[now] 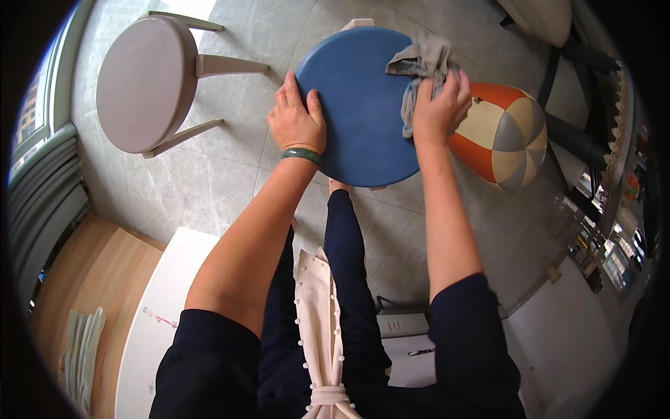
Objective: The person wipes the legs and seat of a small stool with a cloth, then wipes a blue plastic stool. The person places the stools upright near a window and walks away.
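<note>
A round blue stool [366,110] stands on the floor before me, its seat seen from above. My left hand [299,118], with a green bangle at the wrist, rests against the left edge of the seat, fingers spread. At the seat's right edge, my right hand [442,107] holds a crumpled grey cloth [426,57]. The cloth lies partly over the blue rim and hangs beyond it; the fingers are slightly blurred.
A greyish-pink round stool [144,84] stands at the left. Close to my right hand is an orange, cream and grey panelled pouf [502,136]. A white curved tabletop [152,314] and a wooden surface [115,277] lie at the lower left. Black metal legs [570,125] stand at the right.
</note>
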A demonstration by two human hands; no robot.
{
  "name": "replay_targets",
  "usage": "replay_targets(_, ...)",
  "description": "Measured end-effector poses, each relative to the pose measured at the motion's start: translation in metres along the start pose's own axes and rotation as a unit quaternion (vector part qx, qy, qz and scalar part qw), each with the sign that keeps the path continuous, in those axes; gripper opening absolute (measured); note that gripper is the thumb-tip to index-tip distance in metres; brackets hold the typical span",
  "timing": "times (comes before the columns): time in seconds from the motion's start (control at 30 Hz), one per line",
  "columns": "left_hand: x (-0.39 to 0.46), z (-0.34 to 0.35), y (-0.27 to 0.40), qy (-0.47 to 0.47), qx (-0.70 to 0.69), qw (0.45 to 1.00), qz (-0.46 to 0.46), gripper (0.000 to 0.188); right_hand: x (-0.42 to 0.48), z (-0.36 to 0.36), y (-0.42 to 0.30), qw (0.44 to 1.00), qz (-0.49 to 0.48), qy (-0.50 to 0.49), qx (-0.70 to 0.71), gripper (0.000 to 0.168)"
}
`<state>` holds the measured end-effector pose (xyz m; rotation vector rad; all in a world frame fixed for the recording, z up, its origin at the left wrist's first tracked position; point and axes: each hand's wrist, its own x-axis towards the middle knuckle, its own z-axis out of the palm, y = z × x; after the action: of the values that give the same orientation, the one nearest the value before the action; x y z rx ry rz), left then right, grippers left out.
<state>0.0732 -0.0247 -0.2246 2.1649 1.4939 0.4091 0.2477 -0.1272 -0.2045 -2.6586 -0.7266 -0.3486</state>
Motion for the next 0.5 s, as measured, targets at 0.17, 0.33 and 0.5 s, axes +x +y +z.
replay_targets(0.17, 0.001, -0.002, -0.015, -0.003, -0.099, 0.995, -0.020, 0.043, -0.127, -0.046, -0.029, 0.980, -0.151, -0.114, 0.062, 0.033)
replay_targets(0.33, -0.007, -0.012, -0.077, -0.171, -0.354, 0.911, -0.124, 0.046, -0.088, -0.036, -0.032, 0.978, -0.158, -0.123, 0.062, 0.035)
replay_targets(0.5, -0.043, -0.039, -0.100, -0.287, -0.478, 0.809, -0.186, 0.057, -0.016, 0.009, -0.069, 0.992, -0.092, -0.088, 0.026, 0.038)
